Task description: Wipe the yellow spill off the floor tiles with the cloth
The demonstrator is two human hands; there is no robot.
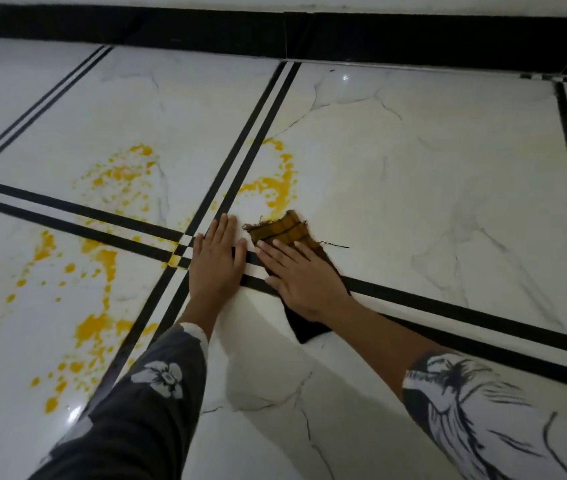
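Observation:
A dark cloth (284,231) with a yellow-stained checked end lies flat on the white floor tiles (431,174). My right hand (301,277) presses on it with straight, spread fingers, and its dark lower end sticks out below my palm. My left hand (216,263) rests flat on the tile just left of the cloth, fingers straight. Yellow spill (275,188) streaks the tile right above the cloth. More yellow splatter (119,174) lies to the upper left, and another yellow patch (91,327) spreads over the lower left tile.
Black double lines (240,168) cross the tiles and meet just left of my left hand. A black skirting strip (309,36) runs along the wall at the top. The tiles to the right carry only grey veining.

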